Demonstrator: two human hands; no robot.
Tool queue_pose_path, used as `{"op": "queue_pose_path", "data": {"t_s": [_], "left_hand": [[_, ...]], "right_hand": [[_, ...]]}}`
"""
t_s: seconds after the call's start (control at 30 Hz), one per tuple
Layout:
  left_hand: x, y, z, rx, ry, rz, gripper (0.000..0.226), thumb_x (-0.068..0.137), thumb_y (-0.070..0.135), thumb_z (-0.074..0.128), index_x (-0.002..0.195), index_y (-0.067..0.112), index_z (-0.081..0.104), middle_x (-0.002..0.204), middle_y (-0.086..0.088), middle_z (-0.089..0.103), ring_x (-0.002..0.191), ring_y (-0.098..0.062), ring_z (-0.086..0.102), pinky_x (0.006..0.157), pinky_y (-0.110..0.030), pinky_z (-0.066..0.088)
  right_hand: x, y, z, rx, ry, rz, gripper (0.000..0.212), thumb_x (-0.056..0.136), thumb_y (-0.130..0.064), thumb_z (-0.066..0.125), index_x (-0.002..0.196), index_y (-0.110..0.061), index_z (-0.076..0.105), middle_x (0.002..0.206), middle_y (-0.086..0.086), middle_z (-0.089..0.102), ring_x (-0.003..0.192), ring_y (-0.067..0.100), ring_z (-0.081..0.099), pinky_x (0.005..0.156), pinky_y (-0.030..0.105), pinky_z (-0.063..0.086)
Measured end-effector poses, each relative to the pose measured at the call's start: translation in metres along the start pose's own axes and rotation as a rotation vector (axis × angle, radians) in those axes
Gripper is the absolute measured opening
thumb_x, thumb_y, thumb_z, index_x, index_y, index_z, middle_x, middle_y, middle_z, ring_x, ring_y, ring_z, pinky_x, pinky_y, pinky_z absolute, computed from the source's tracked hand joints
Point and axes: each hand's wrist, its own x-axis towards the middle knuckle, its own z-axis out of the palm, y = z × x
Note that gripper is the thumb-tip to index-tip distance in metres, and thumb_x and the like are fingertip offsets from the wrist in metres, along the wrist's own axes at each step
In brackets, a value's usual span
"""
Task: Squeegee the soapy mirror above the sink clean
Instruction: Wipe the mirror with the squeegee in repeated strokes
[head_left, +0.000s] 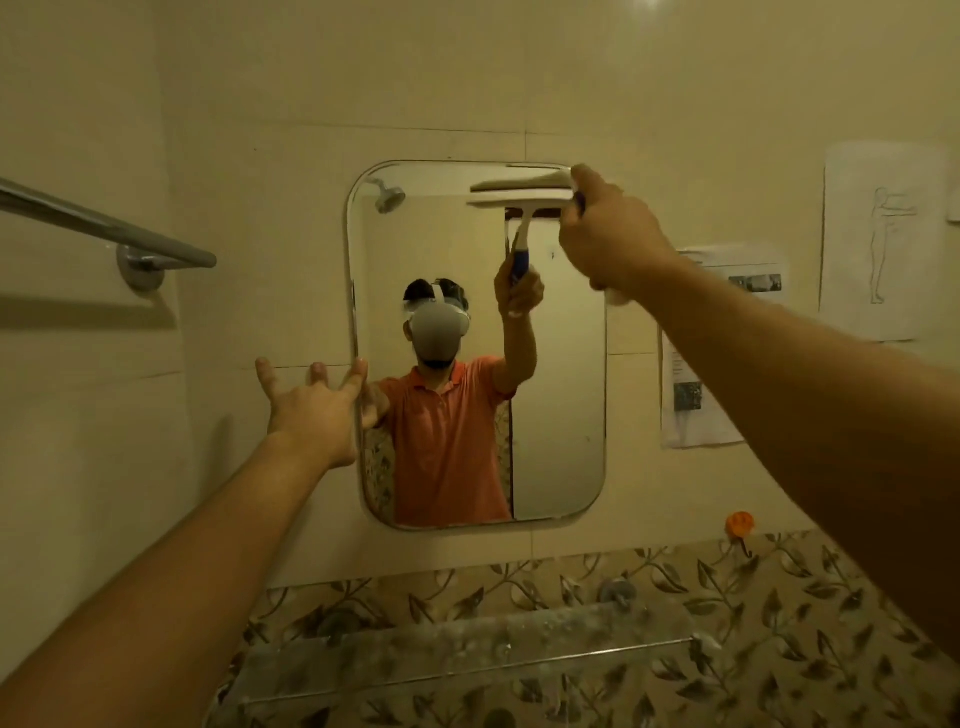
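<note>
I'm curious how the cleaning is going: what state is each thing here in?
Rounded rectangular wall mirror: glass looks mostly clear, no suds visible.
White squeegee with blue handle: blade level at the mirror's top right corner.
Right hand: grips the squeegee's handle.
Left hand: open, fingers spread at the mirror's left edge.
Clear glass shelf below: speckled with droplets.

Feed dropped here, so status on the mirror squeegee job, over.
Right hand gripping squeegee, blade at top right of mirror. Left hand open, fingertips at its left edge. Nothing blocking the stroke.
</note>
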Motion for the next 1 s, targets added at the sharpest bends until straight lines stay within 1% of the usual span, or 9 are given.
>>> {"op": "queue_pose_path", "data": {"t_s": [0.07,0.2,0.3,0.37,0.57,0.67,0.8,0.93,1.0], "left_hand": [[-0.001,0.0,0.0,0.009,-0.006,-0.003,0.1,0.09,0.046,0.055,0.158,0.032,-0.017,0.164,-0.021,0.015,0.141,-0.03,0.041,0.111,-0.076,0.001],[0.004,-0.001,0.003,0.027,-0.008,0.0,0.102,0.089,0.047,0.055,0.157,0.033,-0.02,0.165,-0.019,0.014,0.142,-0.03,0.039,0.11,-0.077,0.001],[0.007,0.0,0.006,0.038,-0.002,-0.01,0.106,0.087,0.047,0.058,0.157,0.034,-0.02,0.165,-0.019,0.015,0.14,-0.03,0.042,0.11,-0.077,0.0],[0.006,0.001,0.008,0.043,-0.005,-0.01,0.106,0.087,0.048,0.058,0.157,0.034,-0.02,0.165,-0.02,0.015,0.142,-0.03,0.041,0.11,-0.078,-0.001],[0.004,0.004,0.007,0.068,-0.018,-0.018,0.106,0.088,0.055,0.056,0.156,0.034,-0.022,0.166,-0.018,0.014,0.143,-0.028,0.039,0.11,-0.078,0.001],[0.006,0.002,0.011,0.076,-0.005,-0.021,0.105,0.087,0.055,0.056,0.156,0.035,-0.022,0.165,-0.017,0.017,0.136,-0.029,0.047,0.109,-0.079,0.002],[0.004,0.005,0.01,0.074,-0.002,-0.028,0.106,0.086,0.056,0.058,0.157,0.035,-0.018,0.161,-0.016,0.027,0.133,-0.029,0.05,0.109,-0.08,0.002],[0.004,0.009,0.009,0.044,0.011,-0.051,0.106,0.085,0.051,0.059,0.158,0.034,-0.015,0.152,-0.016,0.041,0.128,-0.029,0.053,0.108,-0.08,-0.002],[0.004,0.009,0.009,0.039,0.009,-0.056,0.105,0.085,0.05,0.059,0.158,0.034,-0.016,0.152,-0.016,0.041,0.13,-0.03,0.052,0.108,-0.08,-0.004]], "right_hand": [[0.019,-0.004,-0.003,0.003,-0.002,0.008,0.035,0.11,-0.027,0.036,0.144,-0.027,0.039,0.096,0.009,0.058,0.064,0.018,0.059,0.045,0.028,0.049],[0.018,0.002,0.003,-0.033,-0.027,0.03,0.042,0.11,-0.029,0.036,0.152,-0.029,0.032,0.088,0.003,0.051,0.063,0.017,0.058,0.044,0.028,0.047],[-0.003,0.018,0.016,-0.094,-0.025,0.025,0.05,0.11,-0.029,0.036,0.157,-0.032,0.023,0.088,0.005,0.054,0.063,0.018,0.059,0.045,0.031,0.052],[-0.022,0.032,0.029,-0.12,-0.038,0.047,0.056,0.109,-0.028,0.037,0.161,-0.035,0.015,0.084,0.007,0.056,0.064,0.019,0.06,0.052,0.036,0.058],[-0.093,0.068,0.066,-0.135,-0.063,0.108,0.06,0.111,-0.034,0.032,0.163,-0.04,0.003,0.076,0.008,0.059,0.059,0.019,0.058,0.055,0.038,0.057],[-0.134,0.087,0.083,-0.14,-0.1,0.134,0.06,0.11,-0.038,0.03,0.162,-0.04,0.001,0.073,0.008,0.06,0.059,0.021,0.059,0.054,0.041,0.056],[-0.186,0.11,0.105,-0.161,-0.142,0.152,0.057,0.111,-0.037,0.028,0.161,-0.039,0.001,0.07,0.005,0.06,0.057,0.021,0.06,0.048,0.037,0.054],[-0.23,0.132,0.129,-0.16,-0.183,0.183,0.061,0.11,-0.035,0.032,0.159,-0.043,-0.004,0.069,0.005,0.061,0.057,0.022,0.061,0.055,0.047,0.06],[-0.248,0.14,0.137,-0.16,-0.196,0.204,0.064,0.11,-0.033,0.032,0.16,-0.044,-0.007,0.069,0.004,0.06,0.057,0.02,0.059,0.053,0.042,0.057]]}}
